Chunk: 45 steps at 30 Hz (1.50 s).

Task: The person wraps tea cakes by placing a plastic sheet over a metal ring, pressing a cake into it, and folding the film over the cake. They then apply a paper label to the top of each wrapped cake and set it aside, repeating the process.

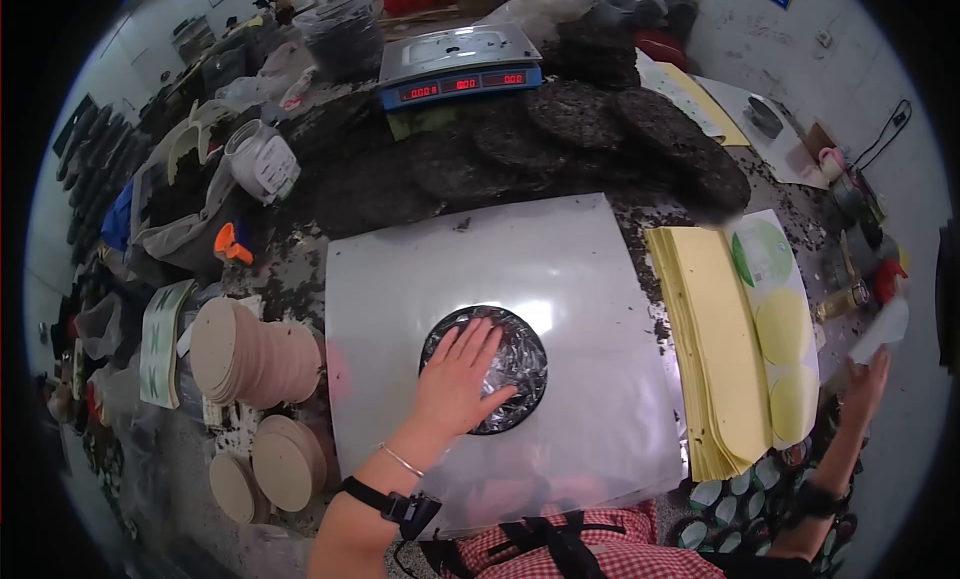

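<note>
Fingers of the left hand (460,384) lie spread apart, pressing flat on the plastic-wrapped black disc (522,364), which rests near the middle of a shiny grey sheet (600,279) on the surface (293,262). Right of the sheet lie folded yellow papers (705,349) and a label sheet (785,329) with coloured circles. To its left are 3 stacks of round beige discs (225,351). Beyond it, dark round cakes (575,116) lie about a blue scale (460,64). Far right, the right hand (866,379) reaches a white sheet (882,331); I cannot tell whether its fingers grip it.
</note>
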Available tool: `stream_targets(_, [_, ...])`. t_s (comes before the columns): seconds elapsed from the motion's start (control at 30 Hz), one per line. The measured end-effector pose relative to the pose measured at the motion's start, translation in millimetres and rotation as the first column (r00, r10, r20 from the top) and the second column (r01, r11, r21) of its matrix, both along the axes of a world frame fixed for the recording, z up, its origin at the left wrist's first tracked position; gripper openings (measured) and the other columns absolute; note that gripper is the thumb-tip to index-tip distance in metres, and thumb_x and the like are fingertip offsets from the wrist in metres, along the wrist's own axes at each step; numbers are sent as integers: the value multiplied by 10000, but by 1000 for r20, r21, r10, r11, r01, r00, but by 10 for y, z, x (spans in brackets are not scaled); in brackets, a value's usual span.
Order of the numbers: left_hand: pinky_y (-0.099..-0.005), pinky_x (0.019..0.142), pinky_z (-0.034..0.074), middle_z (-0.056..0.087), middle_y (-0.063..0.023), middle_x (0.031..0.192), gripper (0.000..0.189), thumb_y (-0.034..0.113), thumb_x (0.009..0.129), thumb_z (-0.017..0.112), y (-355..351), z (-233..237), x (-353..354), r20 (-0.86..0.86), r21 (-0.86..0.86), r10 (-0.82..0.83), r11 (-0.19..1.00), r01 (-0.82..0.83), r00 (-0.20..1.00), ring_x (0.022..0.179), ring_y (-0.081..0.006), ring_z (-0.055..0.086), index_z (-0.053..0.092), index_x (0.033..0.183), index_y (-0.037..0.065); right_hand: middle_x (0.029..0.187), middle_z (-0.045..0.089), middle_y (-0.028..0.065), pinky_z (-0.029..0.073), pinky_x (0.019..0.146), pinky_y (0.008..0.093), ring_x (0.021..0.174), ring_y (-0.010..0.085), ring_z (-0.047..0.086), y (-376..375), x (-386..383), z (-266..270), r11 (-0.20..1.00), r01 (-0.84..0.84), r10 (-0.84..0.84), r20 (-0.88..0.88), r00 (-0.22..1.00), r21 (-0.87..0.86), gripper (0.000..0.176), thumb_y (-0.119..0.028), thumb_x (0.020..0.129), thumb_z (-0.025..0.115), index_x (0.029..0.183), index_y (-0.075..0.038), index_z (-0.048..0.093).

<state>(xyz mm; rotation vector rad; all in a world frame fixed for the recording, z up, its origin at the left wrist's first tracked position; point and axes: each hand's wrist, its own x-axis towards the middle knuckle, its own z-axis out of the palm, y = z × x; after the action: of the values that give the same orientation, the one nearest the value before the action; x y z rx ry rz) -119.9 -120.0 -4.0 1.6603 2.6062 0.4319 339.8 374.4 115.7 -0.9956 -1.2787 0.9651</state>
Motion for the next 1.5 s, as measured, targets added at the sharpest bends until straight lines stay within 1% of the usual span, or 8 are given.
stream_targets(0.4, [-465, 1089, 464, 549, -195, 1441, 464, 346, 1013, 484, -112, 54, -52, 649, -49, 68, 998, -48, 758, 1296, -336, 569, 568, 1376, 70, 1590, 347, 230, 465, 1103, 445, 1525, 392, 255, -3516, -3153, -1240, 333, -939, 354, 934, 47, -79, 808, -241, 815, 752, 1530, -80, 412])
stream_targets(0.6, [-528, 1131, 418, 532, -164, 1470, 514, 353, 1077, 286, -133, -395, 0, 299, -208, -636, 684, -699, -711, 1332, -359, 535, 462, 1471, 73, 1535, 414, 280, 348, 1176, 502, 1474, 406, 352, -3211, -3438, -414, 69, -927, 304, 893, -333, -369, 799, -478, 897, 673, 1501, -12, 434])
stream_targets(0.73, [-512, 1137, 413, 491, -159, 1509, 535, 362, 1073, 380, -146, -190, 2, 448, -81, -627, 681, -728, -637, 1356, -340, 513, 379, 1523, 74, 1594, 350, 238, 232, 1243, 470, 1502, 359, 313, -3380, -4058, -1047, 175, -979, 479, 878, -6, -102, 712, -408, 999, 522, 1567, -25, 330])
stream_targets(0.8, [-494, 1129, 423, 509, -174, 1484, 623, 435, 997, 566, -255, -50, -93, 884, 303, -170, 918, -257, 436, 1369, -353, 493, 446, 1486, 67, 1609, 331, 221, 213, 1252, 456, 1514, 342, 290, -3459, -4083, -1146, 176, -979, 389, 921, -29, -105, 702, -401, 1010, 500, 1576, -33, 309])
stream_targets(0.93, [-515, 1179, 328, 576, -232, 1366, 726, 477, 816, 772, -804, 78, -185, 89, -90, -291, 950, 299, 952, 1328, -378, 523, 590, 1301, -32, 1636, 291, 199, 173, 1267, 438, 1541, 317, 231, -3488, -4101, -1208, 167, -980, 257, 964, -67, -112, 694, -410, 1029, 453, 1597, -58, 266])
stream_targets(1.27, [-404, 1084, 439, 651, -196, 1237, 402, 315, 1037, 532, -1154, -214, -316, 977, 212, -173, 863, -458, 126, 1203, -234, 598, 634, 1169, -51, 1663, 193, 233, 138, 1260, 467, 1556, 351, 171, -3912, -4076, -1447, 134, -990, 287, 958, 6, -34, 670, -387, 1038, 457, 1617, -125, 244])
stream_targets(1.43, [-324, 1065, 441, 661, -125, 1282, 473, 297, 1119, 324, -546, -618, -242, 860, 495, -151, 476, -727, 487, 1192, -199, 611, 586, 1340, -29, 1660, 223, 213, 156, 1253, 487, 1540, 352, 223, -4243, -3846, -1357, 155, -988, 260, 964, 53, 12, 639, -361, 1035, 469, 1597, -112, 297])
stream_targets(1.5, [-325, 1071, 437, 643, -127, 1312, 470, 301, 1119, 330, -634, -583, -296, 901, 423, -175, 562, -711, 397, 1193, -196, 609, 581, 1347, -24, 1658, 241, 195, 148, 1258, 498, 1540, 346, 223, -3967, -3597, -1287, -441, -843, 300, 835, -461, -307, 620, -308, 1034, 468, 1588, -83, 303])
